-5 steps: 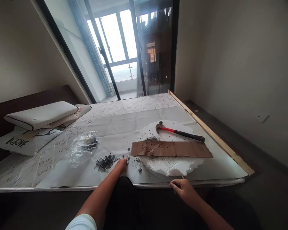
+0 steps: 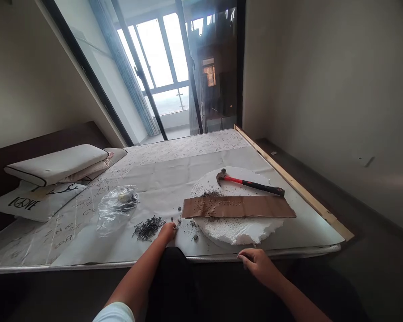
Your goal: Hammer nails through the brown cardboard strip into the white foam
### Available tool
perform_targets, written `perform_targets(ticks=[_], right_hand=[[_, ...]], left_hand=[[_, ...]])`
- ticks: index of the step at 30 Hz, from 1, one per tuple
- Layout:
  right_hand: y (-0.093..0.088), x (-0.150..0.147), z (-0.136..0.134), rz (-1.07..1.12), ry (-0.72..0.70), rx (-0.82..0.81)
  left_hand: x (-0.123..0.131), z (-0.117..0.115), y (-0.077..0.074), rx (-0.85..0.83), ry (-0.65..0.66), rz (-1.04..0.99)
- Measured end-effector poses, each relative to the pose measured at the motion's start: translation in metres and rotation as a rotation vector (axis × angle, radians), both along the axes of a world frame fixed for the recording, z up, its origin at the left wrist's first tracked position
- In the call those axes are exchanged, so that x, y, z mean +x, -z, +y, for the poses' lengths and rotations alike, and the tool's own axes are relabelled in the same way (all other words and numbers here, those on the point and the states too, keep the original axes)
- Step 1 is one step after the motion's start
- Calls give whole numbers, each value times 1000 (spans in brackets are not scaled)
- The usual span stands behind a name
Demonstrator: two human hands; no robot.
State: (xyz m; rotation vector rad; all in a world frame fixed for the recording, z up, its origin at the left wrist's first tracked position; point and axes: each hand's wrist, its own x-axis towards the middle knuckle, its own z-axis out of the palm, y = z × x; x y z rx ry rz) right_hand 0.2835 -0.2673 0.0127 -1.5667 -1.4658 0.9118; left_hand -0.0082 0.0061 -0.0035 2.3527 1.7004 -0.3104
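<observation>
My left hand (image 2: 167, 231) reaches over the near edge of the bed, fingers pinched together beside a pile of dark nails (image 2: 148, 227); what they hold is too small to see. My right hand (image 2: 256, 262) rests at the bed's front edge with fingers curled, below a white foam slab (image 2: 237, 229). A brown board strip (image 2: 238, 207) full of small holes lies across the foam. A hammer (image 2: 250, 182) with a red and black handle lies on the foam behind the strip.
A crumpled clear plastic bag (image 2: 117, 205) lies left of the nails. Small dark bits (image 2: 190, 226) are scattered near the foam. Pillows (image 2: 55, 163) are stacked at the far left. A wooden batten (image 2: 293, 182) runs along the bed's right edge. Glass doors stand behind.
My left hand has shifted slightly left toward the nail pile. The view has tilted a little; my right hand stays in place.
</observation>
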Motion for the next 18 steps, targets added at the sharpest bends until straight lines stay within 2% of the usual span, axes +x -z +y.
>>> perform_targets(ticks=[7, 18], right_hand=[[-5, 3, -1, -5, -2, -2], [-3, 6, 6, -15, 7, -17]], left_hand=[[-6, 8, 6, 54, -124, -40], [-9, 12, 5, -36, -233, -131]])
